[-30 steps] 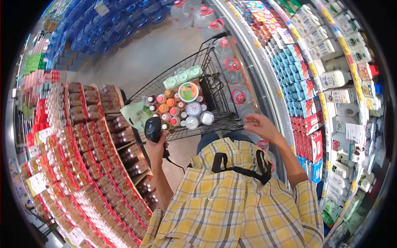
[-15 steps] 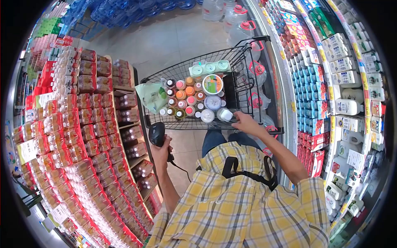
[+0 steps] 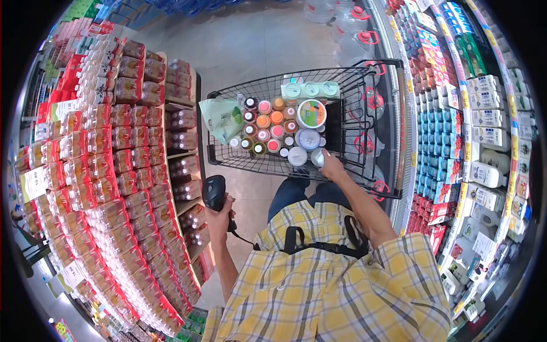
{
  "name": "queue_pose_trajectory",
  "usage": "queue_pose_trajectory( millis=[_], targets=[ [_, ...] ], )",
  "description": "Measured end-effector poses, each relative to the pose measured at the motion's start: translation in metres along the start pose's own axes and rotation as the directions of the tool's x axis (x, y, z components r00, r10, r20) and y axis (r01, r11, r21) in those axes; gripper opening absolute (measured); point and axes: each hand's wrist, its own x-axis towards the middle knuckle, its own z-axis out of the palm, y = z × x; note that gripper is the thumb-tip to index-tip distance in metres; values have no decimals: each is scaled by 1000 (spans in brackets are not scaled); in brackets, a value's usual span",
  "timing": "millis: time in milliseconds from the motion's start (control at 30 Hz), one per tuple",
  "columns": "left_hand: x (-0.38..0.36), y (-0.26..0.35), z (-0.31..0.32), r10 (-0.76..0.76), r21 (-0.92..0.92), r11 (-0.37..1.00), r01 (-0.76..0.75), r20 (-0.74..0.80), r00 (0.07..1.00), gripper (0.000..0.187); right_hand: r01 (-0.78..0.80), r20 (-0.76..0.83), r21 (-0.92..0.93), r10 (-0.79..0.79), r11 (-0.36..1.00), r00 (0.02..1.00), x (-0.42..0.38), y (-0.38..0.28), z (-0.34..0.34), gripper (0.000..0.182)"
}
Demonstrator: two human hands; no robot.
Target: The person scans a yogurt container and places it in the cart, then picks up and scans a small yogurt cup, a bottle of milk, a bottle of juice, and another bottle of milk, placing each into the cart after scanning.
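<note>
Black wire forms the cart (image 3: pixel 364 114) ahead of you, at 12 o'clock, loaded with small bottles (image 3: pixel 263 128) standing upright with caps up, likely so they stay put in the basket. Your right hand (image 3: pixel 332 166) reaches over the near rim and closes around a white bottle (image 3: pixel 317 157) at the cart's near edge, just beside a white-lidded jar (image 3: pixel 297 155). Your left hand (image 3: pixel 218 215) is wrapped around the grip of a black scanner (image 3: pixel 215 192), held upright at 9 o'clock of the cart with its cord trailing down toward your shirt. Stacked drink packs (image 3: pixel 114 154) fill the shelf on your left; cartons (image 3: pixel 450 131) line the shelf on your right.
</note>
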Motion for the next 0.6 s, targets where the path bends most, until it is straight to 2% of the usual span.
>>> queue_pose_trajectory(
  millis=[133, 233, 333, 533, 600],
  targets=[
    [-5, -5, -7, -7, -9, 1000, 7, 9, 1000, 23, 21, -75, -24, -23, 999, 997, 12, 7, 13, 73],
    [-6, -4, -9, -20, -10, 1000, 20, -8, 1000, 21, 41, -72, -25, -43, 999, 996, 17, 9, 11, 64],
    [-3, -2, -6, -16, -3, 1000, 16, 4, 1000, 21, 14, -145, 9, -12, 1000, 989, 17, 10, 10, 60],
    [4, 8, 0, -33, 41, 999, 31, 49, 998, 24, -20, -170, 18, 23, 1000, 985, 20, 16, 10, 56],
    [6, 12, 6, -19, 54, 998, 15, 59, 998, 24, -6, -181, 20, 9, 1000, 983, 22, 20, 14, 65]
  ],
)
